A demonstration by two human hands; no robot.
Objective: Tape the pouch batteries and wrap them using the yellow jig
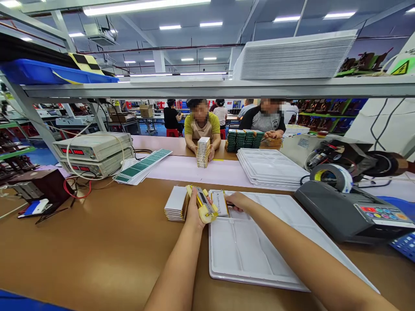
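Note:
My left hand (196, 208) is wrapped round a yellow-edged block (206, 208) with a dark and silvery middle, above the near-left edge of a white compartment tray (223, 259). Just right of the block, a flat white battery pack (219, 203) with printed text lies over the tray's upper left compartment. My right hand (239, 202) is at that pack's right edge, fingers pressed together around something dark and too small to make out. Beside my left hand, a stack of flat white packs (175, 204) stands on the brown table (97, 233).
Stacked white trays (272, 166) lie beyond the tray. A grey tape dispenser (343, 211) is at right, two meters (94, 149) and green-white sheets (142, 166) at left. Across the table, a person (201, 125) holds a tall stack of packs (203, 152). A shelf (194, 90) spans overhead.

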